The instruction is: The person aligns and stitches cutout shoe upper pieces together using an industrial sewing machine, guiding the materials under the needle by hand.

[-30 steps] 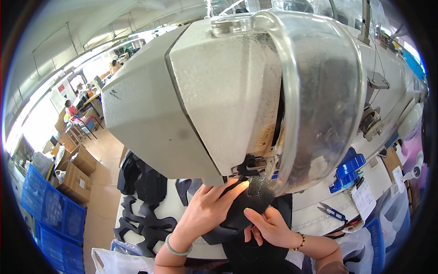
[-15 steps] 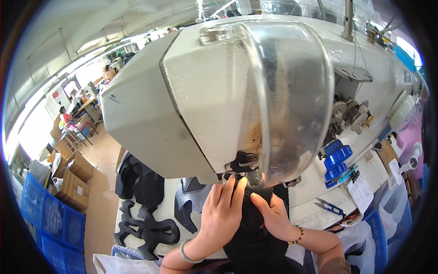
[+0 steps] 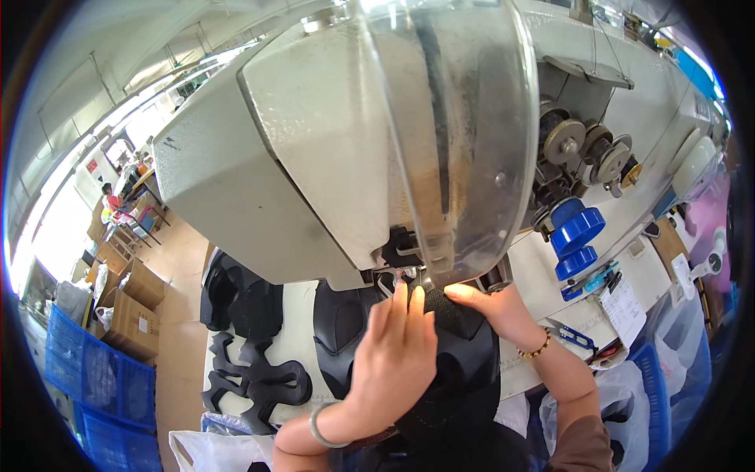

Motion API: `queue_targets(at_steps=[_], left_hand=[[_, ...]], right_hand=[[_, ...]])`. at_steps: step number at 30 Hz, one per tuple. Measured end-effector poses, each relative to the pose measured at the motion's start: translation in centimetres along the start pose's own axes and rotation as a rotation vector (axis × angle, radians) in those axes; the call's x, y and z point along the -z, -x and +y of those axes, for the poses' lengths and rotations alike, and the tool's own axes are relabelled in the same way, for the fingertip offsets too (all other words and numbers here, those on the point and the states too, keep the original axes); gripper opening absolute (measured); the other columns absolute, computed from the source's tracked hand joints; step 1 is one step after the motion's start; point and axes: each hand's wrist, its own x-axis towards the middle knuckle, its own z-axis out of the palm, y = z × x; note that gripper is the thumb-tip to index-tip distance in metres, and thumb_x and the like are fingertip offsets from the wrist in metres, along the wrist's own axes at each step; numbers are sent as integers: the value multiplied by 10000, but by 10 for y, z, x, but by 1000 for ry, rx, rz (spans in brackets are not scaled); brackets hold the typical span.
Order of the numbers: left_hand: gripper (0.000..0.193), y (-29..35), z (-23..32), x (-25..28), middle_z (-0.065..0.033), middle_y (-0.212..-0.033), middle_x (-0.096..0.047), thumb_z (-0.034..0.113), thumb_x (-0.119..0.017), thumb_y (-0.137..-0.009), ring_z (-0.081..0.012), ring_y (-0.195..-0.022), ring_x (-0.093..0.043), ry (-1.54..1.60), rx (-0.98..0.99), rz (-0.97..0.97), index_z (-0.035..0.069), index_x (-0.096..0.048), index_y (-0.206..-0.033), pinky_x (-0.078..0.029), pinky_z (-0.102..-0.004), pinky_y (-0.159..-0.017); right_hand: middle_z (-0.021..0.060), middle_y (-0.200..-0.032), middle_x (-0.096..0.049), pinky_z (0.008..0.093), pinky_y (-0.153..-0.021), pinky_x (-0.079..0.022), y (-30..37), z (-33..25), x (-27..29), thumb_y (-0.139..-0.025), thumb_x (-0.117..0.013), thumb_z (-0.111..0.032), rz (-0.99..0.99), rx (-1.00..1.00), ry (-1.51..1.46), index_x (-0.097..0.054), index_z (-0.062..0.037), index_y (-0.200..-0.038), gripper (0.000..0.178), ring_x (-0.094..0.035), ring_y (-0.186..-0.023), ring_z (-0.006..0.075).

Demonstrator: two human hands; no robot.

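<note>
A black shoe upper (image 3: pixel 464 358) lies under the head of a large grey sewing machine (image 3: pixel 322 149), its textured top portion close to the needle area. My left hand (image 3: pixel 397 354) rests on it with the fingers stretched forward, the fingertips near the presser foot. Beside the clear guard, my right hand (image 3: pixel 511 315) grips the upper's right edge, thumb on top; its other fingers are largely hidden. The clear curved guard (image 3: pixel 480 157) partly covers the stitching spot. Another smooth black section (image 3: pixel 342 322) shows left of my left hand.
Stacked black pieces (image 3: pixel 240 295) and curvy black cutouts (image 3: pixel 263 385) lie on the table's left. Blue knobs (image 3: pixel 578 236), snips (image 3: pixel 570 337) and a paper sheet (image 3: pixel 621 312) are at the right. Blue crates (image 3: pixel 94 362) and cardboard boxes (image 3: pixel 126 322) stand on the left floor.
My right hand has moved right and up to the upper's edge, and more of the black upper shows flat. The machine sits higher and further left in view.
</note>
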Motion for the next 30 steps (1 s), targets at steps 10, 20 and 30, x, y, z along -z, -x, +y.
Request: queue_targets(at_steps=[10, 20, 30], left_hand=[[472, 24, -44, -38, -73, -1181, -536, -47, -644, -678, -274, -1125, -509, 549, -77, 188, 41, -619, -1141, -450, -390, -960], [329, 32, -46, -50, -81, -1036, -595, -13, -673, -660, -238, -993, -588, 478, -410, 418, -27, -668, -988, -560, -326, -848], [212, 29, -44, -31, -70, -899, -636, -56, -717, -632, -225, -863, -636, 442, -423, 376, -18, -695, -839, -581, -300, -762]], right_hand=[[81, -711, -623, 199, -311, -302, 0, -15, 16, -816, -676, -187, 42, -262, 141, -547, 1, -1001, 293, -518, -415, 84], [36, -533, -533, 182, -303, -377, 12, -4, 47, -905, -564, -184, -282, -273, -88, -467, -46, -776, 212, -573, -402, 112], [40, -536, -542, 214, -355, -431, 3, -27, 44, -860, -628, -169, -351, -375, -21, -468, -60, -700, 251, -575, -408, 132]])
